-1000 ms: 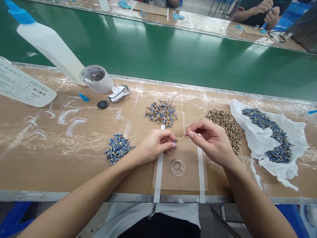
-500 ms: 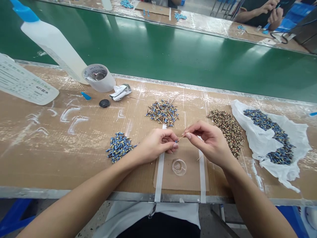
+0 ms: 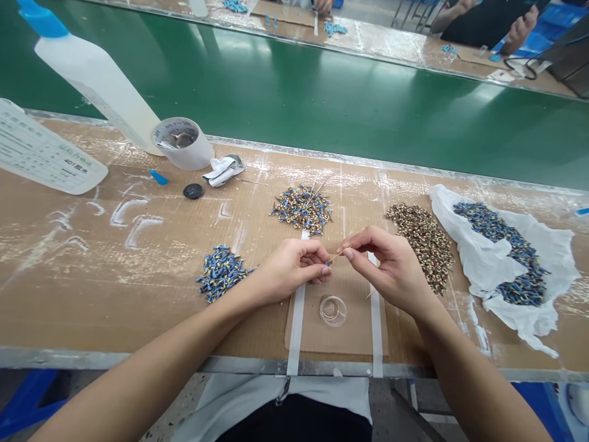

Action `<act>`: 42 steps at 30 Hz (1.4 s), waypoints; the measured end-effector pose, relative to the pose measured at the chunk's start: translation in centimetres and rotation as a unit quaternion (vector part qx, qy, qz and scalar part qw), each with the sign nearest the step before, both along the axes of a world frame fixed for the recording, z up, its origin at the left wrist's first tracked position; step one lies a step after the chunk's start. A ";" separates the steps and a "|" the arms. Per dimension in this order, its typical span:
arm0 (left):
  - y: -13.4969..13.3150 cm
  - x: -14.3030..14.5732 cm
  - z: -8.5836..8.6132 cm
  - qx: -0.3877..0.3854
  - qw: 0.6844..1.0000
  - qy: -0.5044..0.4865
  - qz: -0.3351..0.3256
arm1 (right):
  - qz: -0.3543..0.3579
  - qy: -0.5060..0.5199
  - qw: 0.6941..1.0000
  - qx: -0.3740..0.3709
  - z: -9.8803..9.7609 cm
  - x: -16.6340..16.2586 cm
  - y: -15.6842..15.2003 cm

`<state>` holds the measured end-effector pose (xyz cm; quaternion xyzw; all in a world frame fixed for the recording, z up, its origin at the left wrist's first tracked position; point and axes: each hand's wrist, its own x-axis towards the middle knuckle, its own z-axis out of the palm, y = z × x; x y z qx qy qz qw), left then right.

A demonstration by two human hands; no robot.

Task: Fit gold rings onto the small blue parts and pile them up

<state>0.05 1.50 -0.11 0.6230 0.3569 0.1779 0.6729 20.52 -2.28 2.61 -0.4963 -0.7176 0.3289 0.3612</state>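
My left hand (image 3: 297,269) is closed in a pinch on a small blue part (image 3: 327,263), mostly hidden by the fingertips. Between the thumb and fingers of my right hand (image 3: 389,265) is a thin wooden toothpick (image 3: 336,255), its tip at the blue part. Below both hands a small clear plastic cup (image 3: 333,311) stands on a taped cardboard piece (image 3: 340,341). A pile of blue-and-brass parts (image 3: 301,209) lies just beyond my hands. Another pile of blue parts (image 3: 221,273) is beside my left forearm. Brown and brass pieces (image 3: 423,242) are heaped right of my right hand.
White paper (image 3: 494,261) at the right bears more blue parts. At the left are two glue bottles (image 3: 99,80), a tape roll (image 3: 193,153), a crumpled wrapper (image 3: 224,170) and a black cap (image 3: 193,191). A green belt (image 3: 322,104) runs behind; co-workers' hands show across it.
My hands stay almost in place, with the toothpick still at the blue part. Across the belt, a co-worker's hands have moved apart, and another person's hand has come into view.
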 end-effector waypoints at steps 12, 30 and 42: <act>0.0 0.0 0.1 -0.003 1.000 -0.003 0.001 | 0.031 -0.048 0.998 0.041 0.5 0.0 0.0; 0.0 -0.1 -0.2 0.027 1.000 0.001 -0.010 | 0.037 -0.053 0.996 0.067 0.3 -0.3 -0.3; 0.0 0.0 0.0 0.028 1.000 0.013 -0.003 | 0.110 0.038 0.992 -0.053 2.2 1.5 -0.3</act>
